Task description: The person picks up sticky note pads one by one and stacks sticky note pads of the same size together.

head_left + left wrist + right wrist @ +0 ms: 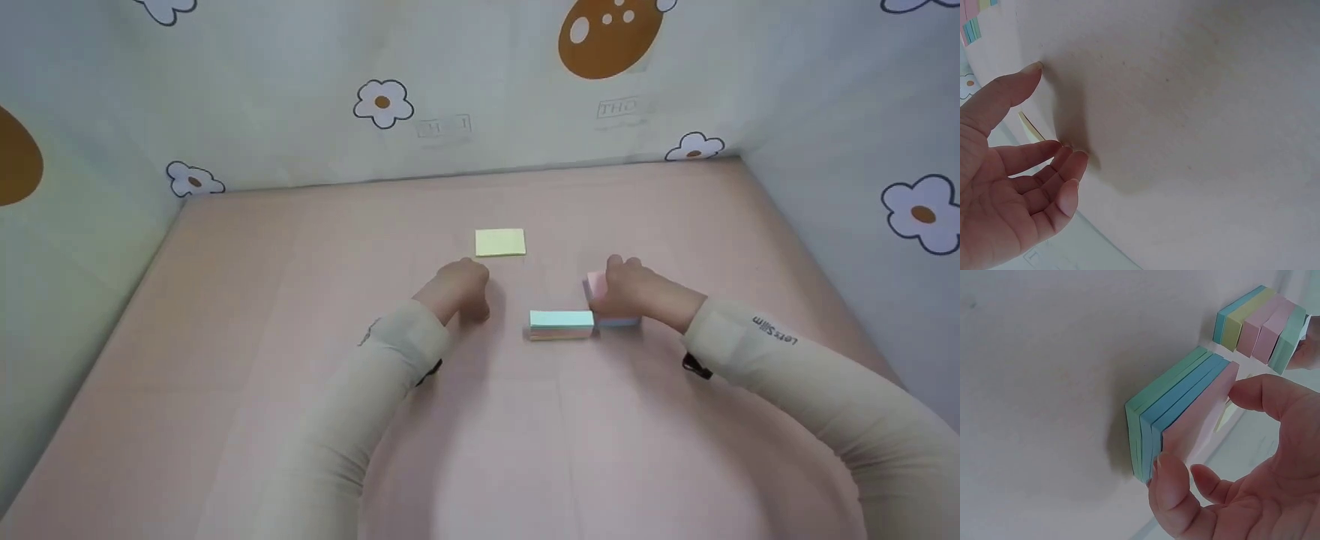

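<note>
My right hand (637, 291) holds the pink-topped stack of sticky note pads (1199, 416) by its edges, thumb on one side and fingers on the other. Below the pink pad are blue and green pads. Left of it lies a second stack of sticky note pads (561, 324), with a light blue-green top and pink, yellow and blue layers in the right wrist view. My left hand (461, 289) is over the table left of the stacks, holding nothing; its thumb and loosely bent fingers are spread apart in the left wrist view. Just beyond it lies a yellow sticky note pad (500, 243).
A pale pink cloth covers the table (300, 300). White walls (285, 82) with flower and brown prints rise at the back and both sides.
</note>
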Action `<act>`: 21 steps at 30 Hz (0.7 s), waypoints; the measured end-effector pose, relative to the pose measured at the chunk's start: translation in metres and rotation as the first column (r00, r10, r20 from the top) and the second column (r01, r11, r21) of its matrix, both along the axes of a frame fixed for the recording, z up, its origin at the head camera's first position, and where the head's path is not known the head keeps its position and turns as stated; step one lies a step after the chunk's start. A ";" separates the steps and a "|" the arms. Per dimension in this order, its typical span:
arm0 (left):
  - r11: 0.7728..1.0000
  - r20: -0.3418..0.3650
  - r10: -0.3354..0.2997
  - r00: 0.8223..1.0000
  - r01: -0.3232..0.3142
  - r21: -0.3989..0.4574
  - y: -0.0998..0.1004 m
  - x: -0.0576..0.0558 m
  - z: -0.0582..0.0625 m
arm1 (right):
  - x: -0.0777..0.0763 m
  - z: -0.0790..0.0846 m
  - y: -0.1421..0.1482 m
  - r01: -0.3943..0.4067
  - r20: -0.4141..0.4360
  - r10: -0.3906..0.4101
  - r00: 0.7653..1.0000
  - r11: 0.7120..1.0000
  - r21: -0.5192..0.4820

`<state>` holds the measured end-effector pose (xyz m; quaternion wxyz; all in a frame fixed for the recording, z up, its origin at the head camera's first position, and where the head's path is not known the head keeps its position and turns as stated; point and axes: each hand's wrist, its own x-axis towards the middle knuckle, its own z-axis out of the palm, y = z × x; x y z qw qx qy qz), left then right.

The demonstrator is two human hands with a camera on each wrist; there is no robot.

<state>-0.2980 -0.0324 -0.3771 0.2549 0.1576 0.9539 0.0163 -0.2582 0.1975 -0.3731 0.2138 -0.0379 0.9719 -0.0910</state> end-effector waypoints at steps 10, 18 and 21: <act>1.000 -0.002 0.001 1.000 -0.001 0.001 -0.002 0.000 0.003 | -0.001 0.006 0.000 0.008 -0.003 -0.008 1.000 1.000 -0.001; 1.000 0.004 -0.009 1.000 0.009 -0.002 -0.001 0.000 0.003 | 0.001 0.001 -0.002 0.026 0.005 -0.026 1.000 1.000 0.003; 1.000 -0.002 -0.014 1.000 0.014 -0.004 0.000 0.001 0.002 | 0.002 0.000 -0.001 0.024 0.008 -0.024 1.000 1.000 -0.005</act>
